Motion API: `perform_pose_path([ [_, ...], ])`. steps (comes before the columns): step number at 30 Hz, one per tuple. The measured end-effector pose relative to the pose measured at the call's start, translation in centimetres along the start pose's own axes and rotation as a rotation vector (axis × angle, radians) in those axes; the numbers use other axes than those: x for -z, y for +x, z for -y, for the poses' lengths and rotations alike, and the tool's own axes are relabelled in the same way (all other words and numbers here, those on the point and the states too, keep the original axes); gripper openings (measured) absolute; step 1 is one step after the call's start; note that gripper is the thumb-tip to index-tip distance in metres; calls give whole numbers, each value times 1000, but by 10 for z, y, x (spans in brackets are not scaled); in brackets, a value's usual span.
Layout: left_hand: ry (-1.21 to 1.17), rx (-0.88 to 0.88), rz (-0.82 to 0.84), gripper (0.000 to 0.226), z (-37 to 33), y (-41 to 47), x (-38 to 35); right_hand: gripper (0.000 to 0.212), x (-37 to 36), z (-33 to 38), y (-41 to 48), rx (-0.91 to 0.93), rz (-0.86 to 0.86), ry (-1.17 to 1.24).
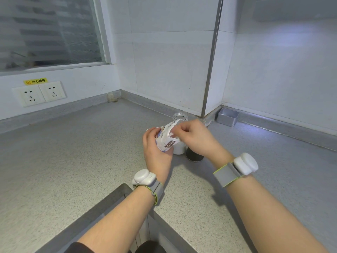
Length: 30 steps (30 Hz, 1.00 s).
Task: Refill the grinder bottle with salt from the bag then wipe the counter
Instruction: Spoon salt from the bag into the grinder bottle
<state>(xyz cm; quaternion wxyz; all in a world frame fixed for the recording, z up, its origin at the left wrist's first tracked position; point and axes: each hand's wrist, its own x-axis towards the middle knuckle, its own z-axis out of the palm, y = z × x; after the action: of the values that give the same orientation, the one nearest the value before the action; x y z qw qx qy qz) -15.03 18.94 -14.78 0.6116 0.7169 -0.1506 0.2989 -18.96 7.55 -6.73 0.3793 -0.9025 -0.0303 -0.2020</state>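
White crinkled plastic fills the left hand (155, 150), whose fingers curl round the lower half of the bag (166, 138) of salt and hold it upright. The right hand (193, 137) pinches the bag's upper edge between thumb and fingertips, seemingly to open or shape the mouth.

Just behind the bag stands the bottle (180, 117), clear glass and uncapped, with white salt showing low inside; the bag hides its middle. A dark cap (194, 155), probably the grinder top, stands just beside the bottle, under the right hand. Both rest on a grey speckled surface (73, 161). Farther out, a small metal tin (227, 117) sits by the wall corner to the right, and two sockets (39, 94) are on the wall to the left.

The bag looks soft and limp, and its loose salt will likely shift and sag. It is probably best held low round the body while the other hand steers the mouth. The glass bottle is likely stiff, smooth and breakable, and its narrow opening makes spills likely.
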Motion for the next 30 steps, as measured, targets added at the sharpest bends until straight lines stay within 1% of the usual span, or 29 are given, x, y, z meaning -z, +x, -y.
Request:
perform_pose_path([
  [2, -3, 64, -3, 52, 2, 1, -1, 45, 0, 2, 1, -140, -81, 165],
  [5, -1, 146, -3, 49, 4, 1, -2, 34, 1, 5, 3, -268, -196, 249],
  [11, 30, 265, -24, 38, 12, 4, -2, 22, 9, 6, 3, -374, -325, 431],
  [13, 31, 301, -33, 37, 14, 4, -2, 22, 10, 6, 4, -394, -355, 498],
  [20, 8, 343, -39, 35, 14, 4, -1, 23, 18, 2, 5, -481, -419, 680],
  [25, 8, 377, -53, 38, 12, 4, -1, 22, 22, -4, 8, -494, -557, 717],
  [27, 9, 383, -47, 38, 11, 4, -1, 23, 20, -7, 9, -492, -605, 656],
  [30, 23, 381, -56, 37, 10, 4, 0, 25, 17, -12, 9, -460, -625, 554],
])
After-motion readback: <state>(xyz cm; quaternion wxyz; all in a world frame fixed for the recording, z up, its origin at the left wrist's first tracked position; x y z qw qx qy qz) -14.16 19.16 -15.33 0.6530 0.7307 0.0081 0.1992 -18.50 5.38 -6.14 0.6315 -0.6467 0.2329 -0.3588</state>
